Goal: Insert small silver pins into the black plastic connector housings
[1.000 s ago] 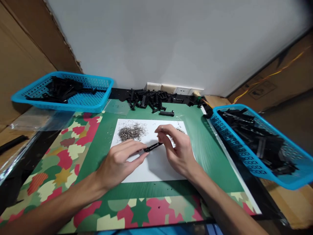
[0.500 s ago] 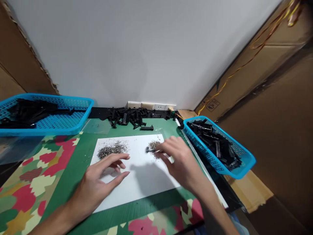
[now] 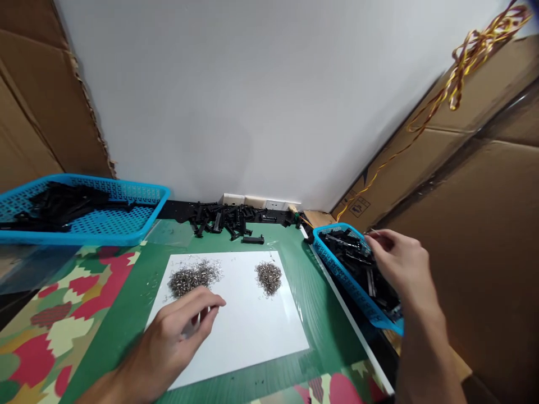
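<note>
My left hand [image 3: 177,331] hovers over the lower left of a white sheet [image 3: 252,342], thumb and index fingertips brought together; anything between them is too small to make out. Just beyond it lies a pile of tiny metal pieces [image 3: 193,278], and a smaller metal pile [image 3: 268,278] sits on the sheet's right. My right hand [image 3: 400,264] is above the right blue basket [image 3: 345,276], which holds many black plastic parts [image 3: 370,280]. Its fingers are pinched, with a thin sliver showing near the tips that I cannot identify.
Another blue basket [image 3: 143,224] with black parts stands at the left. Loose black parts [image 3: 227,216] are heaped by the wall, and a single black part [image 3: 252,239] lies before them. Cardboard [image 3: 475,185] borders the right side, with a yellow-brown cord [image 3: 458,73] hanging there.
My right hand has moved from the small metal pile, where it held a black plastic part, rightward to the basket. My left fingers have closed together. The view has tilted slightly up.
</note>
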{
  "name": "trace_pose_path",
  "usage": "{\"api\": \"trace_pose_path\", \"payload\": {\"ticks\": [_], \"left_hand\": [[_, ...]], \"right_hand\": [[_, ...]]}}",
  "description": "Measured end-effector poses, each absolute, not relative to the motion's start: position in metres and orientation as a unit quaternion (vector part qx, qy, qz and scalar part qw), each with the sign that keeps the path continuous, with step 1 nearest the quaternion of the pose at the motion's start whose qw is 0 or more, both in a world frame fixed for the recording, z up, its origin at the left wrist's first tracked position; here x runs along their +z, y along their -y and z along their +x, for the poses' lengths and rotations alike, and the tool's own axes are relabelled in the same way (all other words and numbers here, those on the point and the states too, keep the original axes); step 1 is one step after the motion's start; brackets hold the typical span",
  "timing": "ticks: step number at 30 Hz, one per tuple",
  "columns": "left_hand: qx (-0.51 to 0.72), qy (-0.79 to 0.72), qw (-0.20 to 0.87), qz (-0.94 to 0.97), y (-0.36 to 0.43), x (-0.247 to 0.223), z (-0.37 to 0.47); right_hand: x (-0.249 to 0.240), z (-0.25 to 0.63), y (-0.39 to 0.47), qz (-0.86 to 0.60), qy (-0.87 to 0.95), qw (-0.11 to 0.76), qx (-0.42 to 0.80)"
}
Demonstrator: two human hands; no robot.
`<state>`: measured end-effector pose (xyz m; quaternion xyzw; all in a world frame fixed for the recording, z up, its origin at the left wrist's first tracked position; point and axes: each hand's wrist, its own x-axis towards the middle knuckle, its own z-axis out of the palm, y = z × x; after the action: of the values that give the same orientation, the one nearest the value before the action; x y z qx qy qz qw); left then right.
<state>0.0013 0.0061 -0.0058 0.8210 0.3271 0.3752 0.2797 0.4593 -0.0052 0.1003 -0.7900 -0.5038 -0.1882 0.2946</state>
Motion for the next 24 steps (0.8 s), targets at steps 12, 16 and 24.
{"api": "trace_pose_path", "payload": {"ticks": [12,16,24], "left_hand": [[0.427,-0.404,0.257,0.767,-0.017,-0.002,-0.011],[0.459,-0.425,0.298,0.721,-0.023,-0.002,-0.014],[0.467,-0.435,0.370,0.675,-0.028,-0.002,-0.015]], "right_hand": [[0.047,0.289,-0.116,-0.638,0.760,0.105,0.060],[0.040,0.288,-0.123,-0.634,0.767,0.086,0.037],[0.040,0.290,-0.131,-0.620,0.777,0.090,0.064]]}}
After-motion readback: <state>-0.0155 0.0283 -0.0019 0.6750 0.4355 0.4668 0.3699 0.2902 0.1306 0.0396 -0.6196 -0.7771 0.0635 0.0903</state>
